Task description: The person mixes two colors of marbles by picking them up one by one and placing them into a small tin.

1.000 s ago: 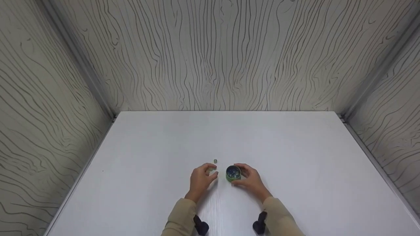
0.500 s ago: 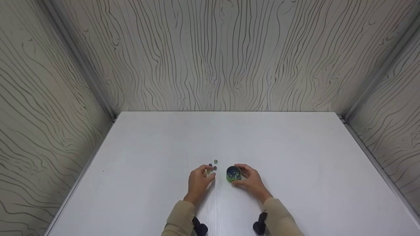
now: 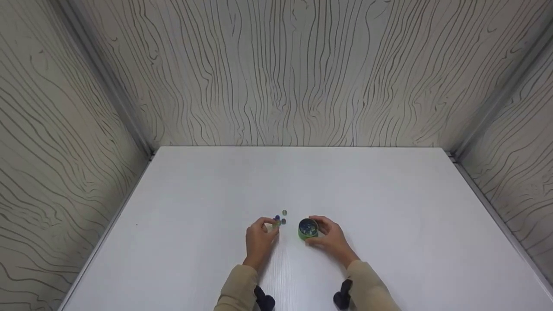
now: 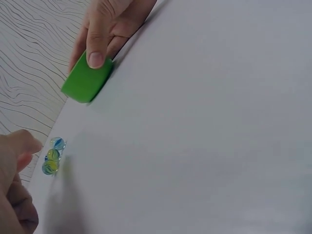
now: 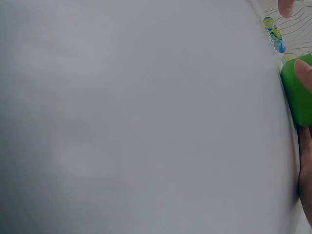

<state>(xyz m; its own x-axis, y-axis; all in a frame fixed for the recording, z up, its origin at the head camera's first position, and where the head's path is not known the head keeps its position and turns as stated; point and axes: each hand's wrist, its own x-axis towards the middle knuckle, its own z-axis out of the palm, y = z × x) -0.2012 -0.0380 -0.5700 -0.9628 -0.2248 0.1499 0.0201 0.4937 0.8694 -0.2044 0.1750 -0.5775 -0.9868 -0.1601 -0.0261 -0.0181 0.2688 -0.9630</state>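
Several glass marbles (image 3: 284, 221) with blue and yellow swirls lie on the white table, one of them (image 3: 284, 212) a little apart at the back. My left hand (image 3: 258, 242) is at the marbles, its index finger and thumb spread on either side of the nearest ones; the left wrist view shows a gap between the fingertips and the marbles (image 4: 52, 155). To the right, my right hand (image 3: 332, 239) grips a small round green bowl (image 4: 85, 82), thumb in front and fingers behind. The bowl stands upright on the table, with glassy pieces visible in its dark inside.
The white table (image 3: 194, 190) runs back to a wood-grain patterned wall (image 3: 276, 77), with similar walls on both sides. Dark wrist cameras (image 3: 265, 301) sit on the sleeves near the front.
My left hand has drawn slightly left, and its thumb and index finger have come closer together round the near marbles. More marbles show beside it. The right hand and bowl have barely moved.
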